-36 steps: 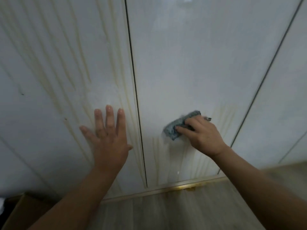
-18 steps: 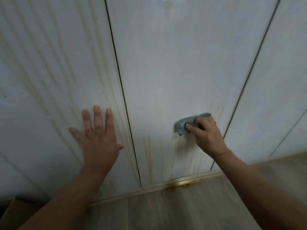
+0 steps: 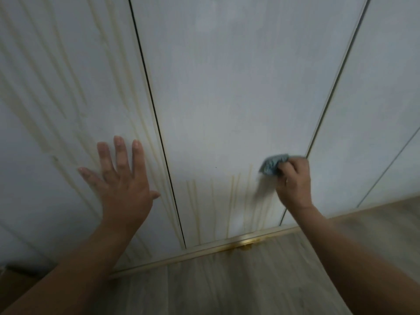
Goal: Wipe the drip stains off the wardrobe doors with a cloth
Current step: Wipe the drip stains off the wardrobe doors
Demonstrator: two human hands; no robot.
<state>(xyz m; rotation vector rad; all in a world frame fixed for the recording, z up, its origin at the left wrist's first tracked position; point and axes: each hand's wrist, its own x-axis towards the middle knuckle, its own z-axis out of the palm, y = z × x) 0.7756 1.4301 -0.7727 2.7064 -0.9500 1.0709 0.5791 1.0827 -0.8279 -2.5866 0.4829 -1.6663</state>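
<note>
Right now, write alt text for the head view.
A right hand presses a blue-grey cloth against the middle wardrobe door, above yellowish drip stains near its bottom edge. The left hand lies flat, fingers spread, on the streaked left door.

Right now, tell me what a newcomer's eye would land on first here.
Yellowish drip stains streak the left door from top to bottom, with a shorter patch low on the middle door. The right hand holds a blue cloth to that door near its right edge, while the left hand lies flat on the left door.
</note>
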